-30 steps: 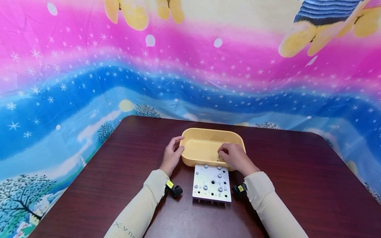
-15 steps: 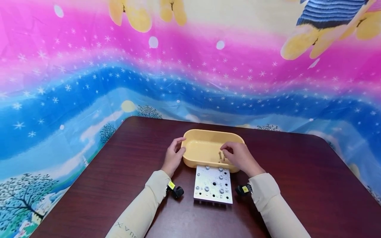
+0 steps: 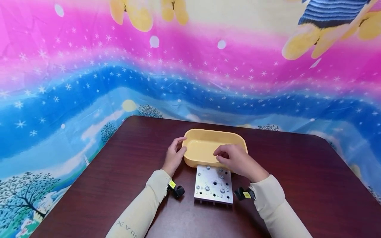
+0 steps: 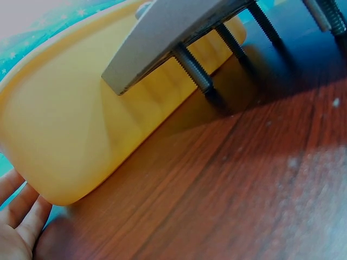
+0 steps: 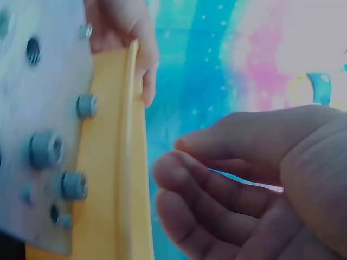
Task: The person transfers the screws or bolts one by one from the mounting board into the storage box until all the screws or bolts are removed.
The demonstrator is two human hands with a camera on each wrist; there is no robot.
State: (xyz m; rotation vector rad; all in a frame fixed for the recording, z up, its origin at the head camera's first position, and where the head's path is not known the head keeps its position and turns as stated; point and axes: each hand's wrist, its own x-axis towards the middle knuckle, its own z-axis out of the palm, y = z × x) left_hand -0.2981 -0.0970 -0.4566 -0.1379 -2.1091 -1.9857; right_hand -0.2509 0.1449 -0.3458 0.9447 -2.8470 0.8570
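L hand [image 3: 173,155] grips left end of yellow plastic tray [image 3: 197,152], fingers at far-left part of rim, thumb at near-left. R hand [image 3: 238,162] is over tray's right half, looks released: fingers loosely bent, slight gap btwn thumb & index tips in head view. Tray sits mid-table, open side up, its near-right inside hidden behind R hand. Drilled metal plate [image 3: 204,177] is just beside tray's near wall, on viewer's side; contact w/ wall can't be told. Socket-head cap screws [image 5: 46,149] stand in plate, heads up; several plate holes are open. Threaded shanks [image 4: 193,69] stick out below & raise plate off dark red-brown wood-grain table [image 3: 119,172]. L wrist cam [image 3: 178,191] & R wrist cam [image 3: 240,193], both black w/ yellow label, flank plate. Beige sleeves [image 3: 137,208], left one w/ lettering. Bg: pink/blue snowflake backdrop [image 3: 178,49].
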